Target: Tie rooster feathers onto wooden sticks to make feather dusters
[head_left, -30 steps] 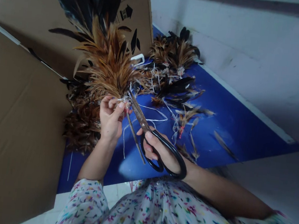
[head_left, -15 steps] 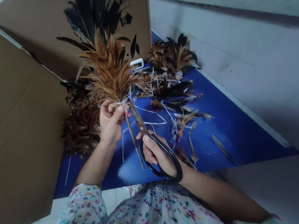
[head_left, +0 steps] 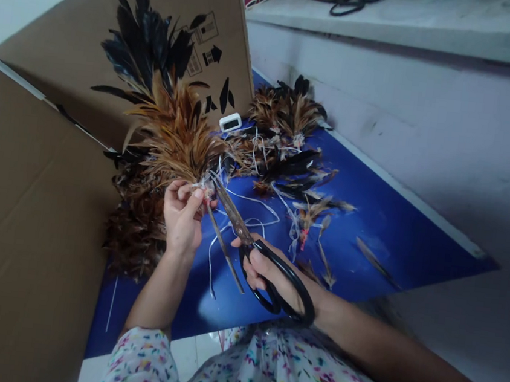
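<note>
My left hand (head_left: 183, 217) pinches the bound base of a feather duster (head_left: 177, 128), whose brown and black feathers fan up and away from me. A thin stick (head_left: 225, 252) runs from that base toward me. White string (head_left: 254, 203) trails from the binding onto the table. My right hand (head_left: 269, 271) is closed around the black handles of large scissors (head_left: 237, 222). The blade tips lie close beside the binding, near my left fingertips. Whether they touch the string cannot be made out.
Loose feathers (head_left: 294, 165) and tied bunches (head_left: 286, 109) cover the back of the blue table (head_left: 369, 227). Dark brown feathers (head_left: 134, 233) are heaped at left beside a cardboard box (head_left: 28, 222). A small white device (head_left: 230, 123) stands by the cardboard. Other scissors (head_left: 352, 0) rest on the ledge.
The scissor tips have shifted slightly left along the binding, and the blades look a little closer to the string. The view has tilted up, showing more of the ledge. Both hands keep their hold.
</note>
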`<act>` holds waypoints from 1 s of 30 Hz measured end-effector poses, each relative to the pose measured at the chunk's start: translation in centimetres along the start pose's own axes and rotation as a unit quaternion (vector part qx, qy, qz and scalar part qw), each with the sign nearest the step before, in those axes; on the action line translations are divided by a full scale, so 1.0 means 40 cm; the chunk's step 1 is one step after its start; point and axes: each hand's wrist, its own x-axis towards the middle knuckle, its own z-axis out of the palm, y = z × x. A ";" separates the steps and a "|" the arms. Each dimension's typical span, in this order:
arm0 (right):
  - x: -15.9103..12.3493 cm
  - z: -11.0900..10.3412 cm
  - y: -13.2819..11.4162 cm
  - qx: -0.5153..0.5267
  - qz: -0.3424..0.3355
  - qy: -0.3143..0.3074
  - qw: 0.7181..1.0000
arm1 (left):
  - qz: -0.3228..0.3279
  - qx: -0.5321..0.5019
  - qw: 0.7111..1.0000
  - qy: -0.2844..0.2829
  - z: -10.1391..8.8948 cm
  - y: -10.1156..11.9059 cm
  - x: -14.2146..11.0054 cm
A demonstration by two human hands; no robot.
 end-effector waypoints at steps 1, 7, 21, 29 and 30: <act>-0.008 -0.009 -0.007 -0.025 0.007 0.004 1.000 | 0.001 0.002 1.000 0.003 -0.001 0.002 0.002; -0.071 -0.097 -0.097 -0.405 0.017 0.094 0.909 | 0.009 0.002 1.000 0.006 -0.008 0.016 0.008; -0.109 -0.416 -0.164 -0.817 0.091 0.200 0.533 | 0.038 0.057 0.997 -0.025 -0.043 0.038 0.013; -0.106 -0.472 -0.137 -0.827 0.047 0.167 0.535 | 0.016 0.043 0.998 -0.042 -0.043 0.051 0.006; -0.108 -0.473 -0.135 -0.829 0.044 0.165 0.533 | 0.015 0.041 0.998 -0.041 -0.042 0.053 0.005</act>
